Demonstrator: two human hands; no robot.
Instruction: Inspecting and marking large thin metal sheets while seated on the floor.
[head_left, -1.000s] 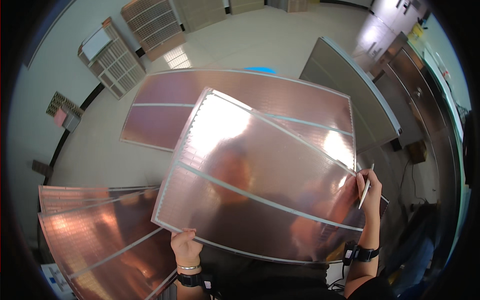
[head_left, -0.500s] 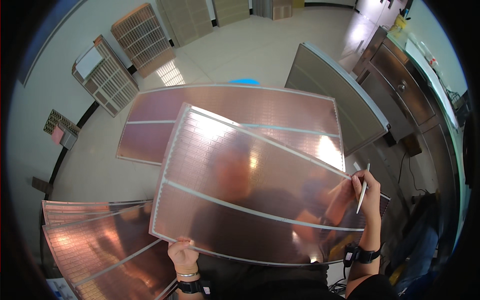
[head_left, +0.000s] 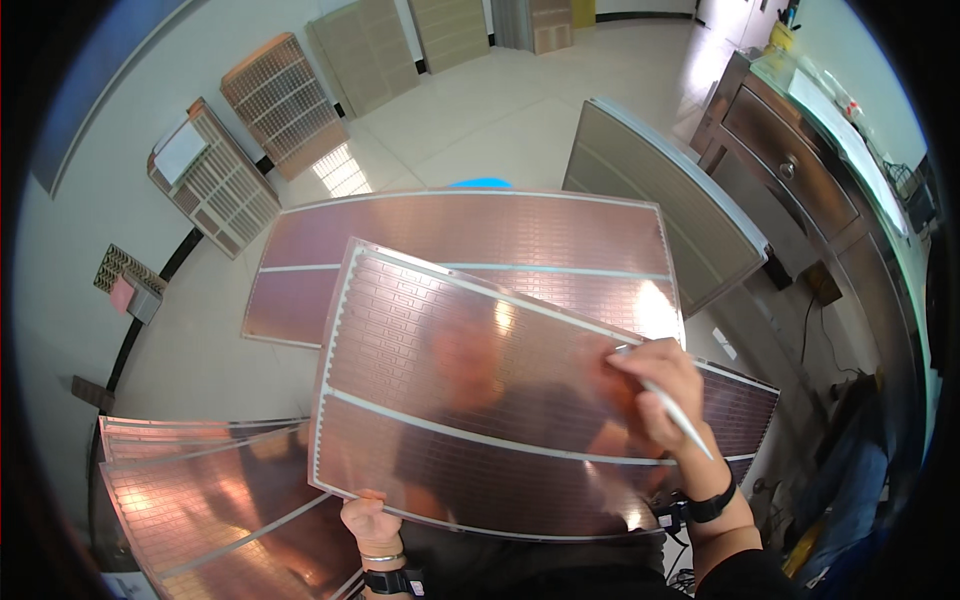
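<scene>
A large copper-coloured sheet (head_left: 430,340) with a printed grid pattern and pale strips lies tilted in front of me, mirroring light. My left hand (head_left: 372,522) grips its near-left edge, fingers closed with the thumb on top. Over the sheet's right part is my right hand (head_left: 665,385), closed on a slim white pen-shaped tool (head_left: 685,423). The tool's short metallic tip points at the sheet near its far edge; whether it touches is unclear. Beneath and beyond lies another copper-coloured sheet (head_left: 480,225) with a pale stripe.
More copper-coloured sheets (head_left: 220,500) are fanned out at lower left. A grey framed panel (head_left: 650,200) leans at the right, before a dark wooden desk (head_left: 790,165). Patterned boards (head_left: 280,105) stand along the wall. A blue object (head_left: 481,183) shows behind the far sheet.
My right hand has left the sheet's right edge and moved left over its surface, turning the tool's tip toward the sheet. My left hand keeps its hold; the whole view has shifted slightly.
</scene>
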